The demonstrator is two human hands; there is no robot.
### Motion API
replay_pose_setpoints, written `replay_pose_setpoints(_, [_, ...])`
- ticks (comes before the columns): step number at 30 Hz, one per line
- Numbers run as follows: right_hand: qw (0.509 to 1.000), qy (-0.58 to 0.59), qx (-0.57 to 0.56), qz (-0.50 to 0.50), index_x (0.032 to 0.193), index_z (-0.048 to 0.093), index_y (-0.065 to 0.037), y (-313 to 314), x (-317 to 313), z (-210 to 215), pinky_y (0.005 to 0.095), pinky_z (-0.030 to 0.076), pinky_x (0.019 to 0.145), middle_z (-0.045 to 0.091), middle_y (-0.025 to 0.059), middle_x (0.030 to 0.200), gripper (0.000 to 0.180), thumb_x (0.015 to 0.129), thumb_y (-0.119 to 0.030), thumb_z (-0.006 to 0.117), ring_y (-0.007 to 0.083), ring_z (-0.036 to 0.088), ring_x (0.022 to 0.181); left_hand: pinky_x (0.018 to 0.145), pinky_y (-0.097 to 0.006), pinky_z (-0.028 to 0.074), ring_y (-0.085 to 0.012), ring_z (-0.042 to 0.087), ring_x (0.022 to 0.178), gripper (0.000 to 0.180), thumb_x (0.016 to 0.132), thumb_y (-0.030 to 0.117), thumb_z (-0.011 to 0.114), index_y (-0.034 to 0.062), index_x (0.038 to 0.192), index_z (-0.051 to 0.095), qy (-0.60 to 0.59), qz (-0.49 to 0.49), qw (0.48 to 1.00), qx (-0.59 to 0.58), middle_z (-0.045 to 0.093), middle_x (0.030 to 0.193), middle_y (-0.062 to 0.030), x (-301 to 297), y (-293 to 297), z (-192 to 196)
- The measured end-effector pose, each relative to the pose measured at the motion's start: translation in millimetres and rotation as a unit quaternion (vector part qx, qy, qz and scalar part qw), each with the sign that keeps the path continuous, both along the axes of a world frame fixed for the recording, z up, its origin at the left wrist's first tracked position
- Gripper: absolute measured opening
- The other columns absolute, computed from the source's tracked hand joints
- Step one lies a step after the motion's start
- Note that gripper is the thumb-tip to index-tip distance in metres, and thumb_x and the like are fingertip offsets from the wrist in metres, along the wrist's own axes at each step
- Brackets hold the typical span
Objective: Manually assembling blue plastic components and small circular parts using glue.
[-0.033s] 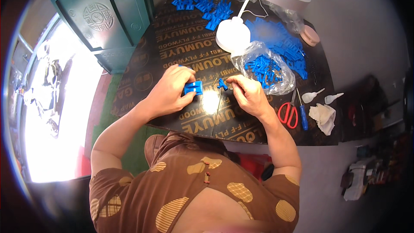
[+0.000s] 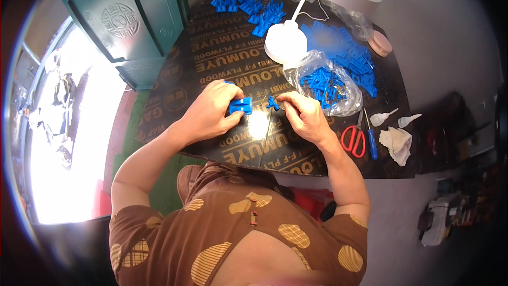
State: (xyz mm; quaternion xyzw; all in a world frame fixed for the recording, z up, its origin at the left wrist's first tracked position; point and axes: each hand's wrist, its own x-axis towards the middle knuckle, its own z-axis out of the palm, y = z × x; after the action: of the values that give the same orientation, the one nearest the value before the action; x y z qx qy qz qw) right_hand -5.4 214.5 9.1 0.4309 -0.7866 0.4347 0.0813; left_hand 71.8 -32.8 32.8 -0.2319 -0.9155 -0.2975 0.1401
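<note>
Dark plywood tops the table. Left of centre, the blue block, pinched between the left hand's thumb and fingers, has shifted slightly toward three o'clock, nearer the small blue clip. The right hand's fingertips meet there, their grip unclear. Scissors lie at four o'clock.

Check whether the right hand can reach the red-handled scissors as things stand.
Probably yes: the scissors lie beside the right forearm, handles uncovered. The right hand, at the small blue part, would likely need to draw back.
</note>
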Motion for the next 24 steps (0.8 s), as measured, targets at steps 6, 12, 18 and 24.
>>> replay_pose_setpoints(6, [0.986, -0.141, -0.070, 0.049, 0.116, 0.055, 0.002, -0.3, -1.8, -5.3, 0.0248, 0.046, 0.058, 0.059, 0.0051, 0.074, 0.031, 0.088, -0.009, 0.063, 0.0097, 0.055, 0.061, 0.071, -0.030, 0.050, -0.0172, 0.061, 0.079, 0.029, 0.078, 0.006, 0.068, -0.0018, 0.102, 0.055, -0.125, -0.029, 0.981, 0.144, 0.062, 0.085, -0.0117, -25.1, 27.1, 14.0])
replay_pose_setpoints(12, [0.984, -0.151, -0.084, 0.050, 0.114, 0.055, 0.002, -0.6, -2.9, -6.9, 0.0204, 0.042, 0.051, 0.056, 0.0005, 0.072, 0.036, 0.084, -0.008, 0.071, 0.0039, 0.050, 0.058, 0.071, -0.023, 0.048, -0.0062, 0.057, 0.082, 0.025, 0.084, 0.006, 0.068, 0.0012, 0.106, 0.057, -0.272, -0.082, 0.921, 0.267, 0.062, 0.095, -0.0016, -44.0, 32.9, 8.9])
replay_pose_setpoints(18, [0.984, -0.156, -0.082, 0.026, 0.109, 0.057, 0.002, -1.4, 0.2, -6.5, 0.0197, 0.042, 0.051, 0.057, 0.0000, 0.071, 0.029, 0.085, -0.008, 0.070, 0.0030, 0.050, 0.057, 0.083, -0.025, 0.051, -0.0095, 0.061, 0.091, 0.034, 0.083, 0.004, 0.069, -0.0018, 0.113, 0.056, -0.330, -0.113, 0.802, 0.485, 0.064, 0.101, -0.0058, -39.1, 35.5, -4.1])
replay_pose_setpoints(24, [0.966, -0.222, -0.126, 0.040, 0.108, 0.058, 0.002, -3.2, 2.3, -10.0, 0.0189, 0.043, 0.054, 0.059, -0.0002, 0.073, 0.025, 0.087, -0.008, 0.067, 0.0024, 0.050, 0.060, 0.085, -0.026, 0.053, -0.0118, 0.063, 0.092, 0.032, 0.084, 0.001, 0.067, -0.0031, 0.114, 0.056, -0.329, -0.099, 0.790, 0.507, 0.065, 0.100, -0.0081, -36.0, 34.1, -8.9])
